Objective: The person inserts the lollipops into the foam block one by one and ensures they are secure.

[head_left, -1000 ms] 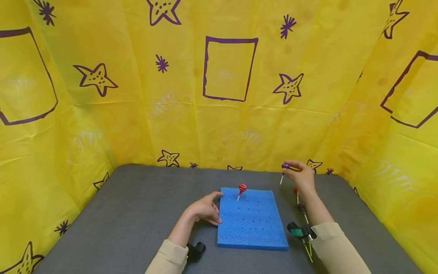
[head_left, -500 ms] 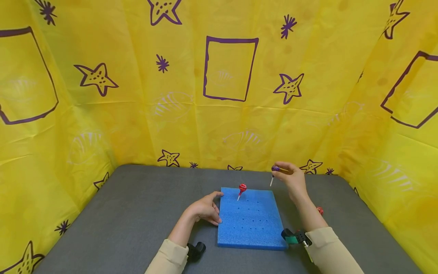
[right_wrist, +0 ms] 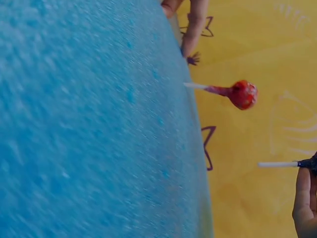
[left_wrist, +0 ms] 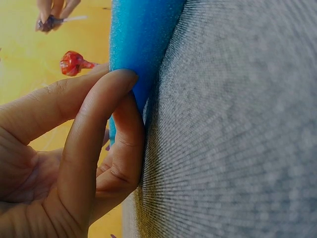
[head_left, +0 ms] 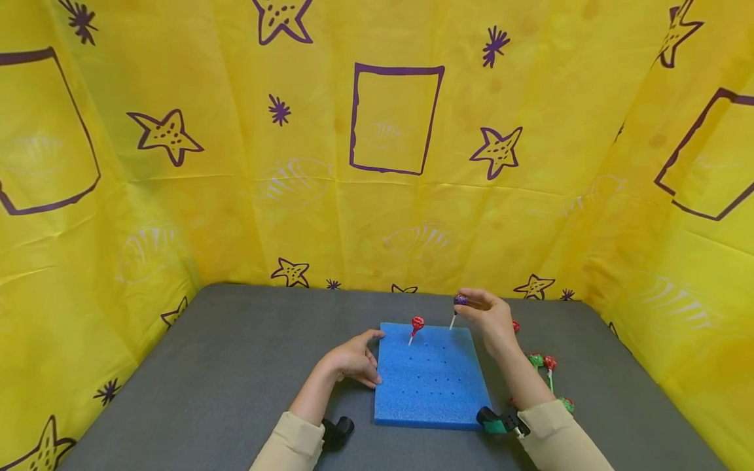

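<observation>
A lollipop in a dark purple wrapper point(head_left: 460, 299) is pinched by its head in my right hand point(head_left: 493, 322), its white stick pointing down over the far right part of a blue foam board point(head_left: 432, 409). In the right wrist view the stick's end point(right_wrist: 262, 164) shows apart from the foam. Rows of small holes dot the board's top. A red lollipop point(head_left: 417, 322) stands in the board near its far edge, tilted slightly. My left hand point(head_left: 351, 360) rests against the board's left side, thumb and fingers spread along it; the left wrist view shows the fingertips point(left_wrist: 128, 78) at the blue edge.
Several lollipops with red and green wrappers lie on the dark table right of the board, among them a red one point(head_left: 550, 362) and a green one point(head_left: 535, 360), partly hidden by the right forearm. Yellow printed cloth point(head_left: 377, 216) encloses the table at the back and sides.
My right hand has carried the purple lollipop left and a little lower, from beside the board to above its far right part. The left hand and the board have stayed put.
</observation>
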